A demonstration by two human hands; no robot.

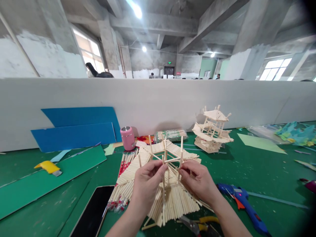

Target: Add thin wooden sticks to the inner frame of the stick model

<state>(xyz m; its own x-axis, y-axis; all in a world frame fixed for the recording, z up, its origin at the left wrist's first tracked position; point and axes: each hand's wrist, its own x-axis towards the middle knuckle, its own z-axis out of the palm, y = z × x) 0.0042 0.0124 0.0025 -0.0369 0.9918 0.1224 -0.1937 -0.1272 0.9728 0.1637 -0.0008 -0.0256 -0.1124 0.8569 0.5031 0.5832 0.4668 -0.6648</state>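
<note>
A model roof of pale wooden sticks [177, 200] stands in front of me, with upright sticks rising from its open middle. My left hand [150, 176] pinches at one upright stick near a short crosswise stick [172, 160]. On the other side, my right hand [197, 177] is closed, thumb against fingers, at another upright stick [182, 149] by the far end of that crosspiece. The crosswise stick spans the gap between both hands. My fingers partly hide where the sticks meet.
A finished-looking stick pavilion [212, 131] stands back right. Nearby lie a blue glue gun [243, 200], yellow-handled pliers [192, 225], a phone [95, 210], a yellow cutter [49, 168], a pink flask [127, 138] and bagged sticks [170, 135]. A white partition [158, 98] borders the back.
</note>
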